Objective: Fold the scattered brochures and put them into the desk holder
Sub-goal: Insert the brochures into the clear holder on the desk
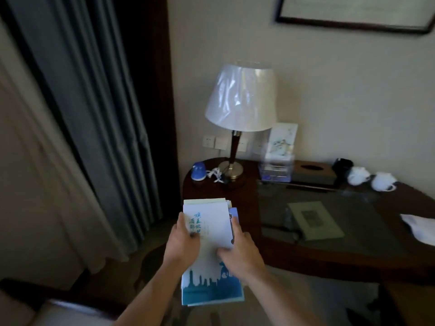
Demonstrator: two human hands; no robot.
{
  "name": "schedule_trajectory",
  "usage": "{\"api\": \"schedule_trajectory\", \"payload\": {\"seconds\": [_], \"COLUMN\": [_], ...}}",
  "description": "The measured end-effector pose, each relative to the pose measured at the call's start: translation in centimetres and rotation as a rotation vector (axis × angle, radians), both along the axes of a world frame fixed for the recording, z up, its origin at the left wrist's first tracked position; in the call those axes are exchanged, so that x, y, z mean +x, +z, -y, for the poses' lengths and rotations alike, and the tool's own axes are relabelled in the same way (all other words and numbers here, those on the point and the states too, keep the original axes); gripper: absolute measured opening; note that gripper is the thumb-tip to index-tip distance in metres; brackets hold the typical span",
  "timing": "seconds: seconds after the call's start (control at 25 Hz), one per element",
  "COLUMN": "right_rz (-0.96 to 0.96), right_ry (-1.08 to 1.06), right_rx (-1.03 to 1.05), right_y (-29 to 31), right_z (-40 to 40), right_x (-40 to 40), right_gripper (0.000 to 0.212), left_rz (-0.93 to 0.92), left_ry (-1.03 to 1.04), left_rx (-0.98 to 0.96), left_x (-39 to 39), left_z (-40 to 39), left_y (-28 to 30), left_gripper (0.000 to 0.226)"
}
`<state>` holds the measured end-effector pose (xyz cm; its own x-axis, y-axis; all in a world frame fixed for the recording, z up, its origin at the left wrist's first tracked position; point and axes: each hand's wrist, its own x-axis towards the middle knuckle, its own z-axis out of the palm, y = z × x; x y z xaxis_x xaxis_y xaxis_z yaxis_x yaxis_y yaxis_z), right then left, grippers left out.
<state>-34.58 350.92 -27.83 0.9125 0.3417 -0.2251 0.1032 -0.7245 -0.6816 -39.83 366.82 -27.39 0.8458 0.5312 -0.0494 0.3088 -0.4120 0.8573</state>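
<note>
I hold a stack of folded brochures [211,231] in front of me, off the desk's left end. The top one is white with blue characters and a blue skyline along its lower edge. My left hand [182,243] grips the stack's left side with the thumb on top. My right hand [240,251] clasps its right side. A clear desk holder [276,170] stands at the back of the desk, right of the lamp, with a pale brochure [282,140] upright in it.
A dark wooden desk [329,257] carries a white-shaded lamp [240,100], a small blue object [198,173], a tissue box [313,174], two white cups [369,180], a glass-topped pad with a booklet [314,218] and white paper [421,227]. Curtains [82,114] hang left.
</note>
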Motion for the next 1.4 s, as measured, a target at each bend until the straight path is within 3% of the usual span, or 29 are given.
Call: {"api": "schedule_trajectory", "payload": {"seconds": [0.16, 0.32, 0.6, 0.8, 0.96, 1.12, 1.24, 1.4], "right_rz": [-0.055, -0.11, -0.252, -0.323, -0.328, -0.174, -0.146, -0.173], "right_ry": [-0.092, -0.125, -0.163, -0.221, -0.187, -0.098, -0.12, -0.135], "right_rx": [0.0, -0.025, -0.038, -0.098, -0.165, -0.399, -0.397, -0.321], "right_y": [0.8, -0.6, -5.5, -10.5, -13.4, -15.1, -15.8, -16.3], "right_z": [7.8, 10.3, 7.5, 4.0, 3.2, 3.8, 4.2, 5.0], "right_x": [5.0, 9.7, 24.7, 34.7, 37.9, 39.1, 39.4, 40.4], "right_gripper": [0.1, 0.101, 0.099, 0.089, 0.087, 0.086, 0.087, 0.093], "left_rz": [-0.081, -0.155, -0.221, -0.378, -0.447, -0.573, -0.611, -0.61], "left_ry": [-0.08, -0.133, -0.182, -0.169, -0.128, -0.192, -0.115, 0.067], "left_rx": [0.01, 0.012, -0.027, -0.003, 0.02, 0.232, 0.187, 0.101], "left_x": [6.7, 12.5, 27.8, 38.9, 41.9, 42.4, 42.4, 43.6], "left_z": [7.2, 9.6, 7.0, 4.3, 4.2, 5.1, 6.7, 7.5], "left_y": [0.6, -1.2, -7.9, -13.2, -16.1, -18.0, -18.1, -17.5], "left_gripper": [0.055, 0.067, 0.053, 0.072, 0.073, 0.08, 0.084, 0.072]}}
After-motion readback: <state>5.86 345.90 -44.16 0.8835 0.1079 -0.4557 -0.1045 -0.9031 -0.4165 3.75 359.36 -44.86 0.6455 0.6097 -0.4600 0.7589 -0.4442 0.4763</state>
